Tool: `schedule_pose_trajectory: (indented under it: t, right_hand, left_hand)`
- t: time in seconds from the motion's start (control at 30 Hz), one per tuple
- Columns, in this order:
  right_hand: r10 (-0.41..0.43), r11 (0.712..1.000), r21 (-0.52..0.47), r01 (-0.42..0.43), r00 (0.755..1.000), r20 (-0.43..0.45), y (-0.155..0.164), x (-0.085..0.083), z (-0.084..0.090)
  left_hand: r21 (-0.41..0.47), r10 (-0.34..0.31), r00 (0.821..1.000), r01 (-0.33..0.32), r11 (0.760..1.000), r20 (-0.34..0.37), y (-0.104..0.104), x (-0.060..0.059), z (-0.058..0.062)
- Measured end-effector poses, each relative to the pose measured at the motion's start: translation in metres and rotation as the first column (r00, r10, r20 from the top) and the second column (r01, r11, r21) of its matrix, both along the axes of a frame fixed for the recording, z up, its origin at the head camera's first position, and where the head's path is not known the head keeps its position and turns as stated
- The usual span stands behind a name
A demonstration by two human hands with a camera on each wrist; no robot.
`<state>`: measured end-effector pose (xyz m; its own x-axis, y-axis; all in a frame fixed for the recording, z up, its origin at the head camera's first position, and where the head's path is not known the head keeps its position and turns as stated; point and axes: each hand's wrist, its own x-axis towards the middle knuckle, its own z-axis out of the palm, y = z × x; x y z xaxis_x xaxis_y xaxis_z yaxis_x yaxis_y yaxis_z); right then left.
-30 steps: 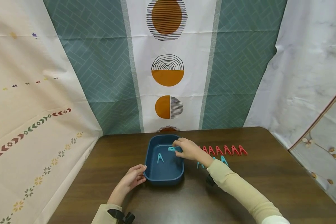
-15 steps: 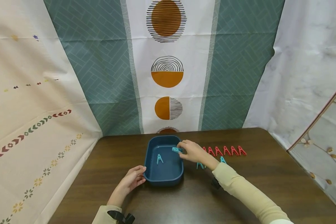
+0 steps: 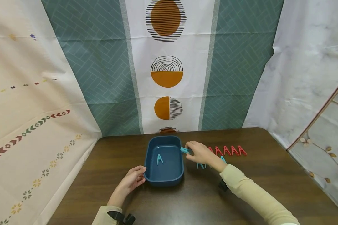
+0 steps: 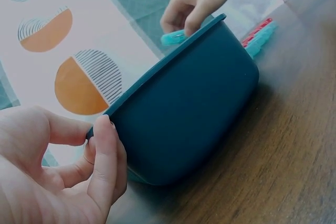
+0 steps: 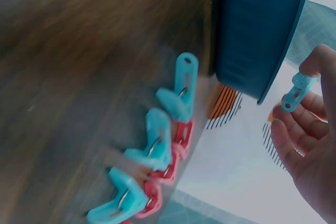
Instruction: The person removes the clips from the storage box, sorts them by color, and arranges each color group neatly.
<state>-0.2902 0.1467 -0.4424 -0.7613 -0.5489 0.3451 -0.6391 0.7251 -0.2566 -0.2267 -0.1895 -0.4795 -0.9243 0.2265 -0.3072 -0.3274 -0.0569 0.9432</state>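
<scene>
A dark blue bin stands on the brown table. My left hand pinches its near-left rim between thumb and fingers, as the left wrist view shows close up. Over the bin's right rim, my right hand pinches a light blue clothespin by one end; in the right wrist view this clothespin sticks out from between thumb and fingers. Another light blue clothespin lies on the bin's floor. Right of the bin, several light blue clothespins stand in a row, partly hidden by my right arm in the head view.
Behind the light blue row is a row of several red clothespins. Patterned cloth hangs at the table's back edge, with more cloth on both sides. A black wrist camera sits under my right forearm.
My right hand has moved right with the clothespin, from above the bin's inside to its right rim. The left hand stays at the rim. The head view has shifted slightly.
</scene>
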Motion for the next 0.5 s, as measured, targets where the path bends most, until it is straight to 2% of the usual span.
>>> schedule_pose_trajectory:
  t: [0.5]
  right_hand:
    - [-0.032, 0.999, 0.014, 0.032, 0.999, 0.016, 0.022, 0.005, -0.006]
  left_hand:
    - [0.004, 0.001, 1.000, -0.001, 1.000, 0.003, -0.001, 0.000, 0.000]
